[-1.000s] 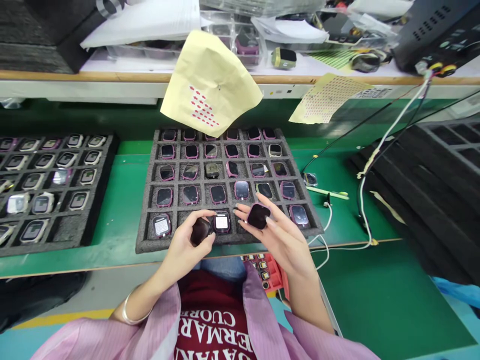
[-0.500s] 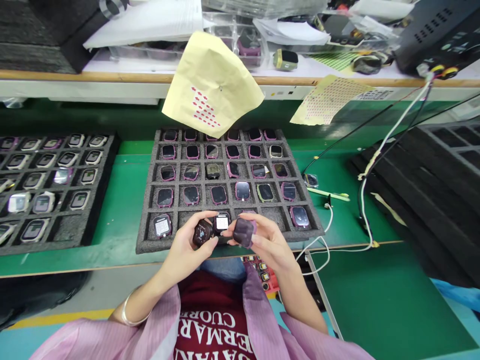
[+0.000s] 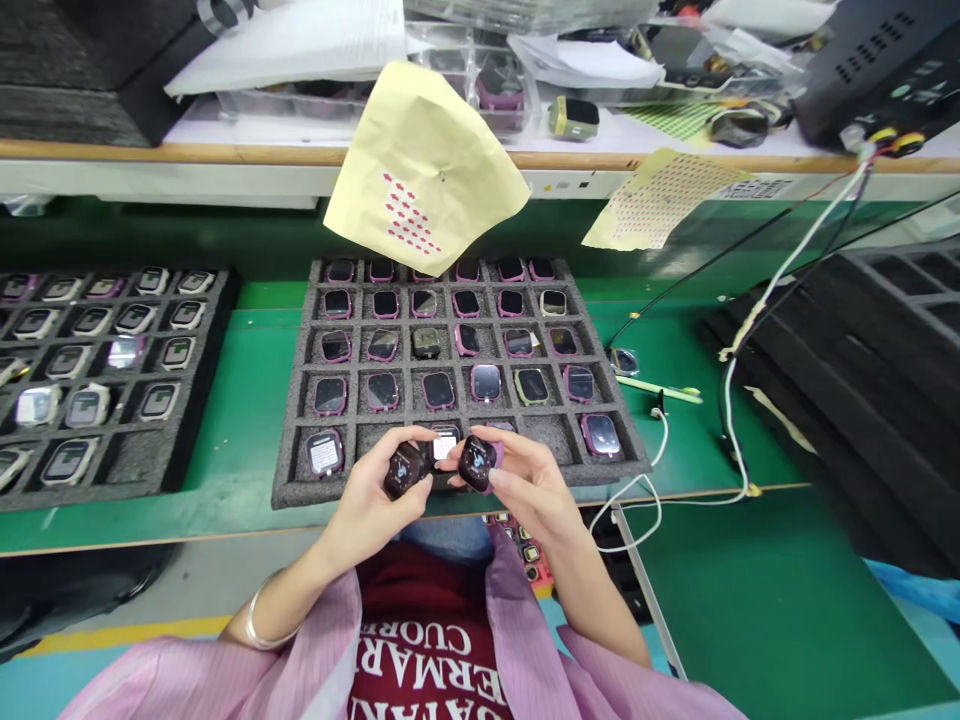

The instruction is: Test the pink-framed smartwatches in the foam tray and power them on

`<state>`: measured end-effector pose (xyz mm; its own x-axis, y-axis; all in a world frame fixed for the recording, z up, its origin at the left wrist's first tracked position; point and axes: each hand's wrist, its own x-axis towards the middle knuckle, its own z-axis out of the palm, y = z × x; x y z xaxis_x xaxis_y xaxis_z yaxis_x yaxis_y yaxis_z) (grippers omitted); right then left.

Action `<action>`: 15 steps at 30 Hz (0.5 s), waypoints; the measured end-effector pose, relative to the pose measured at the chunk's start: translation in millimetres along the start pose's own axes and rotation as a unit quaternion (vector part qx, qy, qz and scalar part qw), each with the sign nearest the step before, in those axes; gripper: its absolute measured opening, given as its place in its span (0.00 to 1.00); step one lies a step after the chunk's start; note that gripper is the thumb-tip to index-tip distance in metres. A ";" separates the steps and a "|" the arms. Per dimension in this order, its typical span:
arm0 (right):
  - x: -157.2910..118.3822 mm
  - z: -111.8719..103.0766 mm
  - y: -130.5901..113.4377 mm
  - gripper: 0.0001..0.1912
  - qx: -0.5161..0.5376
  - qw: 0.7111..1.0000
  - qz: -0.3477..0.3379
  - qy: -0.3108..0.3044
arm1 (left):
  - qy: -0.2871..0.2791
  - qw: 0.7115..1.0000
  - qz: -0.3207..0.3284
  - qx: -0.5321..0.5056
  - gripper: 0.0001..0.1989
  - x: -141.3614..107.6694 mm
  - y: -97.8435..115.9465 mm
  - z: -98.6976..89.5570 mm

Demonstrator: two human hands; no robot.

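My left hand is closed on a dark smartwatch body with a small light graphic on its screen. Between the fingers of my right hand is a purple-edged smartwatch body, its screen showing a similar graphic. Both are held over the front row of a grey foam tray. Behind and between them lies another watch with a lit white screen, partly covered by my fingers. At the tray's front left rests a purple watch with a white screen of text. Many compartments hold purple-framed watches.
A second foam tray of light-framed watches stands at the left. Stacked black foam trays are on the right. White cables hang down there. A yellow sticker sheet droops from the shelf edge over the tray's back.
The watch in my right hand has gone from a dark, blank-looking face to a lit graphic, and has moved slightly left. My left hand keeps its watch in nearly the same place.
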<state>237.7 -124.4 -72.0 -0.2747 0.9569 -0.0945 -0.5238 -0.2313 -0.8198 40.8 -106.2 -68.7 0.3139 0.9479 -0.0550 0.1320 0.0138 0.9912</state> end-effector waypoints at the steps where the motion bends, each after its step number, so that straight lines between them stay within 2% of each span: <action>1: 0.2 0.0 0.3 0.19 -0.001 1.000 -0.004 0.001 | 0.005 1.000 0.006 0.007 0.19 0.0 0.0 -0.3; 5: 0.2 0.6 0.2 0.19 -0.015 1.000 -0.011 0.011 | 0.024 0.999 0.015 0.022 0.18 -3.1 1.6 -2.1; 15: -2.7 5.0 -3.5 0.20 -0.015 1.000 -0.014 -0.005 | 0.005 0.999 0.044 0.020 0.18 -12.4 5.9 -4.3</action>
<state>236.3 -127.1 -66.0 -0.2684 0.9611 -0.0646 -0.5077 -0.1981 -0.8384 33.7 -116.5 -61.7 0.3170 0.9478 0.0333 0.1425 -0.0823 0.9864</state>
